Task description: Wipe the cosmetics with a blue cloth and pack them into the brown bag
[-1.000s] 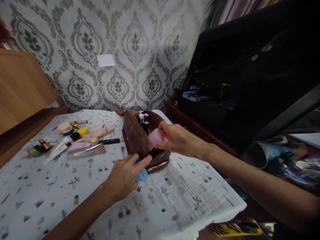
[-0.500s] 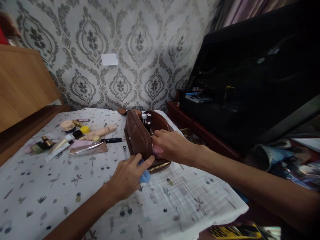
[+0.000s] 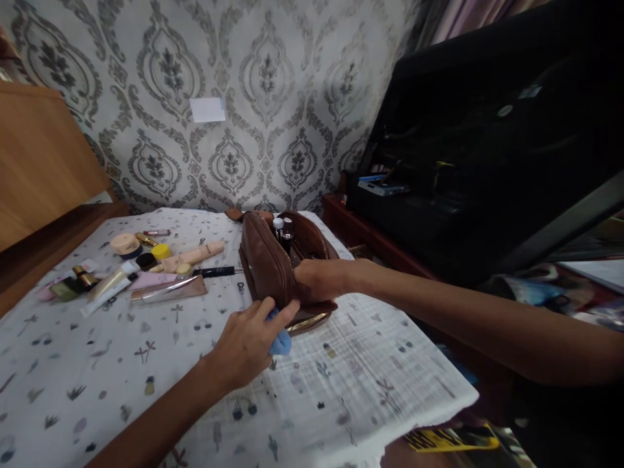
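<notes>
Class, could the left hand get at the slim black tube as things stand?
Probably yes: patterned tablecloth lies between the left hand and the slim black tube, though the hand holds a blue cloth by the brown bag.

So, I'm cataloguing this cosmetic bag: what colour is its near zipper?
Gold: the near zipper on the cosmetic bag, clearest in the head view.

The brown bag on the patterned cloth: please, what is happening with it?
A person has the right hand partly inside the open brown bag, so what it holds is hidden. The left hand holds a blue bunched item and touches the bag's near end. Two bottles stand in the bag; loose tubes and jars lie on the patterned cloth to its left.
</notes>
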Demonstrator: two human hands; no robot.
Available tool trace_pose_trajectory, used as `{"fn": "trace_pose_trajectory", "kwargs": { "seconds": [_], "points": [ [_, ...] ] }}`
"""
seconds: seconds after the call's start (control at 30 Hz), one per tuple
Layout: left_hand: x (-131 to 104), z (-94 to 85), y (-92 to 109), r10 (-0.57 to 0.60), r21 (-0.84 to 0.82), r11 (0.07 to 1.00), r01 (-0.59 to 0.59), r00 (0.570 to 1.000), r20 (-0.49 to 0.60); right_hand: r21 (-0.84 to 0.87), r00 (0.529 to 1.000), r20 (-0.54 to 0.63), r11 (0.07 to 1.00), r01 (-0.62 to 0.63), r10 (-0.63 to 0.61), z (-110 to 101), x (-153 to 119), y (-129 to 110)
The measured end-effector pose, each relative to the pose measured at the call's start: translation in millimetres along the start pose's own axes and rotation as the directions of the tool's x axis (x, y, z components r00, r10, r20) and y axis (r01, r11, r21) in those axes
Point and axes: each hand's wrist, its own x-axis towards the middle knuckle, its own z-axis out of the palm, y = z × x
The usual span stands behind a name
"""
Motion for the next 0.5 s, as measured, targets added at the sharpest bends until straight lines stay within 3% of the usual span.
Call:
{"fn": "trace_pose_trajectory", "kwargs": {
  "seconds": [0.27,0.5],
  "points": [
    [1,0.3,0,-0.006,0.029,1.000,0.006,1.000,0.015,-0.055,0.995,-0.085,0.997,0.051,-0.056,9,2,0],
    [0,4.2,-1,-0.001,0.029,1.000,0.002,0.999,-0.033,-0.194,1.000,-0.018,0.981,-0.004,0.000,6,0,-9]
  ]
}}
